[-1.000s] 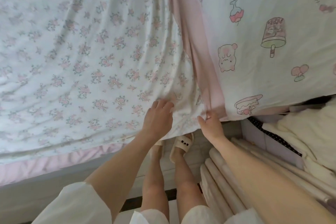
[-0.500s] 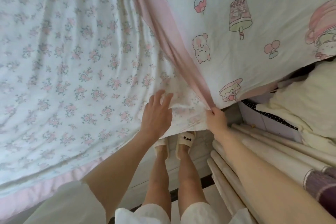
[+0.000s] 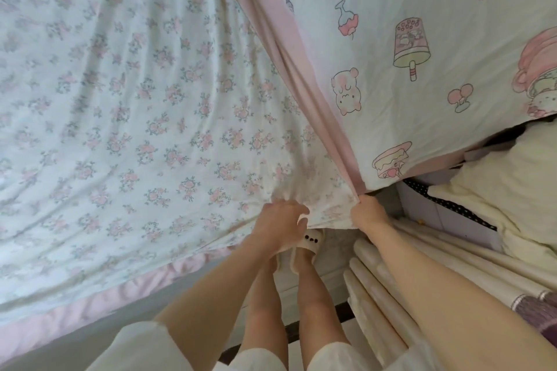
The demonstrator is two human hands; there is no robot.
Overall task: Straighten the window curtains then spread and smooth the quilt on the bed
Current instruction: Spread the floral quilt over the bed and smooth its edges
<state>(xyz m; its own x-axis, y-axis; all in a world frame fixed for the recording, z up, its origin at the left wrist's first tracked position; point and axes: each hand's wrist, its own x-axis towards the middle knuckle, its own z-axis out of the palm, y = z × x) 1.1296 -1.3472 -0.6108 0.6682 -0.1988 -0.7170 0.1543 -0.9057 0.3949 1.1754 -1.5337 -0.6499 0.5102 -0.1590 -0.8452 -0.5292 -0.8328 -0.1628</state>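
Fingers of the left hand [image 3: 281, 217] are curled over and bunching the near hem of the floral quilt [image 3: 126, 105], while the right hand [image 3: 366, 211] pinches the same hem at its corner, just where the pink border [image 3: 289, 48] runs down to meet it. The two hands sit close together, a short stretch of hem slack between them.

From those fingers the quilt lies away and out to the left, its long run stretching far beyond the left hand; only a little cloth lies to the right of the pinch, where the cartoon-print sheet [image 3: 422, 24] begins. So the right hand has the corner, and the left is the nearer one to the loose, rippled expanse that, to my eye, needs drawing out. I'd judge the coming pull goes toward the person and sideways along the hem.

Compared with half a second ago, the left hand's fingers, then laid open and spread on the cloth, have closed into a grip on the edge. The right hand's pinch is unchanged, and the view has tipped slightly.
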